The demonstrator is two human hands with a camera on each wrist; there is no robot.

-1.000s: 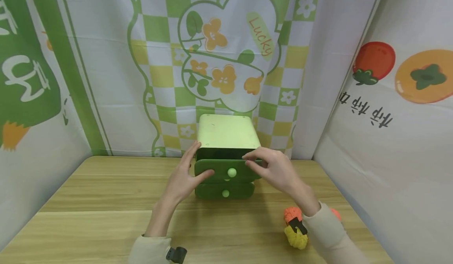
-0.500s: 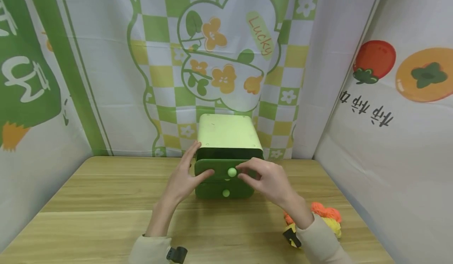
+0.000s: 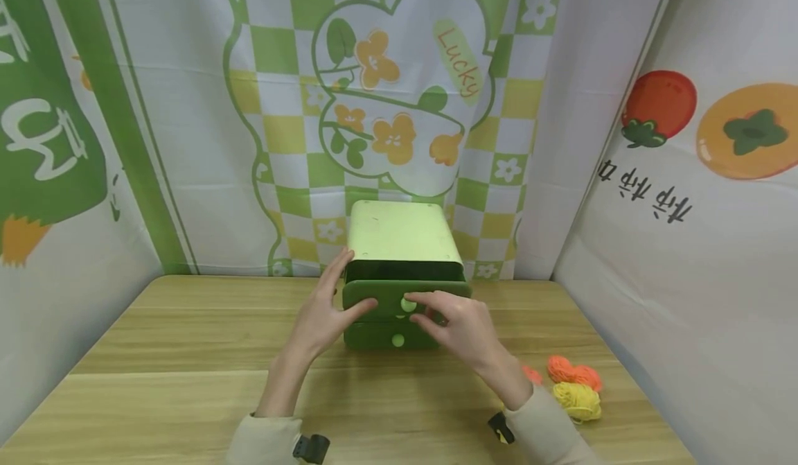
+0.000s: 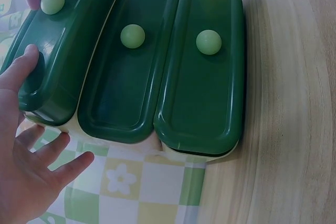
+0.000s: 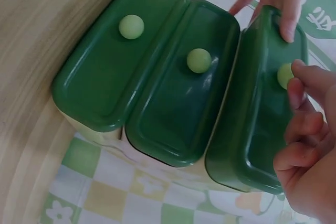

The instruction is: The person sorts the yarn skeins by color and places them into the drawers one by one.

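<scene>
A small drawer cabinet with a pale green top [image 3: 402, 233] stands on the table, with three dark green drawer fronts and round knobs. Its top drawer [image 3: 376, 292] is pulled partly out, leaving a dark gap above the front. Against the cabinet's left side rests my left hand [image 3: 321, 316], fingers straight and spread, its thumb on the top drawer's front. My right hand [image 3: 464, 326] pinches the top drawer's knob [image 5: 284, 76] with thumb and index finger, the other fingers curled. The middle knob [image 4: 133, 36] and lower knob [image 4: 209, 42] are untouched.
Orange yarn [image 3: 575, 373] and yellow yarn [image 3: 577, 401] lie on the wooden table [image 3: 187, 354] at the right, partly hidden by my right sleeve. Printed cloth [image 3: 393, 104] hangs close behind the cabinet, with more at both sides.
My right hand has moved left and down from the top drawer's right upper edge to its knob. My left hand has stayed in place. More yarn shows beside the right sleeve.
</scene>
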